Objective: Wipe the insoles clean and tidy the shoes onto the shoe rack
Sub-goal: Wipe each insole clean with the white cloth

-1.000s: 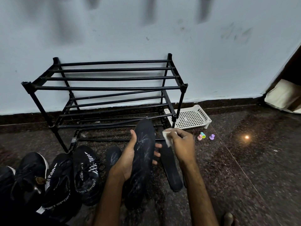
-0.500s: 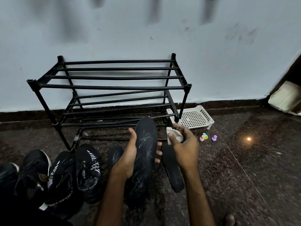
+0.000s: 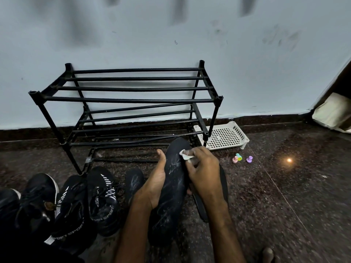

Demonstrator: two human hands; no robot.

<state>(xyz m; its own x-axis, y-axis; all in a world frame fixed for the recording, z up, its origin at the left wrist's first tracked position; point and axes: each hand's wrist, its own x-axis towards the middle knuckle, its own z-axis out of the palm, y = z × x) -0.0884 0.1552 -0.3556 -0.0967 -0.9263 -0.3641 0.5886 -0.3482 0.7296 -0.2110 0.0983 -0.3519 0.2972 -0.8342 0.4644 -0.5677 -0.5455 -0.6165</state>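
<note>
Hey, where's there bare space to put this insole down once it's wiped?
The floor right of the lying insole, this side of the pegs and basket, is bare. The rack's top shelf holds nothing. Left of the left hand it is crowded: shoes and another insole.

Black flat insole on floor: mostly hidden behind right hand and forearm.
Small white wipe: largely covered by that hand's fingers.
Left hand: fingers hidden behind held scuffed black insole.
Black shoe, far left: cut by edge.
Three pastel plastic pieces: too small to identify.
</note>
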